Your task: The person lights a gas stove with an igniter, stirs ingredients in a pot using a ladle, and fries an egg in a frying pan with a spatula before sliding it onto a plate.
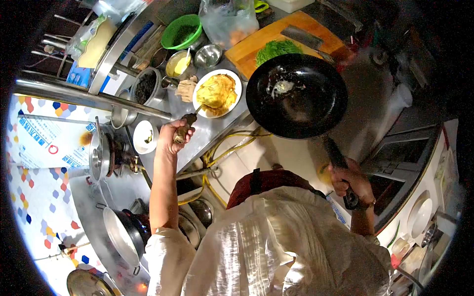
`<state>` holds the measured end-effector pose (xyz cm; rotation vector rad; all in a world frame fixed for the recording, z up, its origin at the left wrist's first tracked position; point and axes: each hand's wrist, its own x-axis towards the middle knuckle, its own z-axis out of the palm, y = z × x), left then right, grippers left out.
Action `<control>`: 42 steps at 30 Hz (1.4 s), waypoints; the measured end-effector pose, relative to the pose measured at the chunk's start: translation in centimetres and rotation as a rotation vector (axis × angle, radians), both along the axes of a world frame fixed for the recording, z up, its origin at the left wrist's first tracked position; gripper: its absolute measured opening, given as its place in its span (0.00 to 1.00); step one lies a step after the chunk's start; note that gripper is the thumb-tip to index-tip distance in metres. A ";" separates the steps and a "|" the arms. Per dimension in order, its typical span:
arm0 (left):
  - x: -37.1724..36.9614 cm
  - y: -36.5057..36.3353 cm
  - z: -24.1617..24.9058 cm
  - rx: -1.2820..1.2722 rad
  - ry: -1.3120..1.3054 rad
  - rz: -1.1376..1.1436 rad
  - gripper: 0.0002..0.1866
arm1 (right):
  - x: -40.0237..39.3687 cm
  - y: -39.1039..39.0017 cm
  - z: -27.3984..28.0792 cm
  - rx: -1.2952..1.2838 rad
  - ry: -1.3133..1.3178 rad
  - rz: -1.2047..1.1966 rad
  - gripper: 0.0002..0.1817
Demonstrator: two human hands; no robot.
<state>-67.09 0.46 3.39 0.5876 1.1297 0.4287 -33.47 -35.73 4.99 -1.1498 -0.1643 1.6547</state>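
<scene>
In my left hand is the thick brown handle of a spatula. Its far end reaches the rim of a white oval plate, where yellow, browned fried egg is heaped. The spatula's blade is mostly hidden by the egg. My right hand is wrapped round the long black handle of a wok, which is held up off the counter to the right of the plate. A small whitish scrap of egg sticks to the wok's dark inside.
Behind the wok lies a wooden board with chopped greens and a cleaver. Bowls, a green basket and a white bowl stand around the plate. At left are a metal rail and a stove with a pan.
</scene>
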 end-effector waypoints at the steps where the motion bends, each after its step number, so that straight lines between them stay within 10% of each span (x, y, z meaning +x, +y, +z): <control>1: 0.3 -0.3 0.2 0.044 0.028 0.009 0.11 | 0.0 -0.1 -0.1 -0.005 -0.014 0.009 0.08; 8: 5.4 -3.1 2.6 0.480 0.395 -0.138 0.09 | 0.1 0.1 -0.5 0.022 -0.072 0.065 0.10; 20: 5.3 -0.9 7.0 0.159 0.442 -0.106 0.12 | 1.2 0.0 -2.0 -0.021 -0.027 0.061 0.08; 31: -0.2 -8.3 2.3 -0.086 -0.231 0.221 0.12 | 2.2 -0.4 -2.0 0.006 0.027 0.060 0.12; 42: 0.0 -11.2 -0.6 -0.148 -0.344 0.339 0.06 | 2.0 -0.1 -0.7 0.065 0.013 0.021 0.10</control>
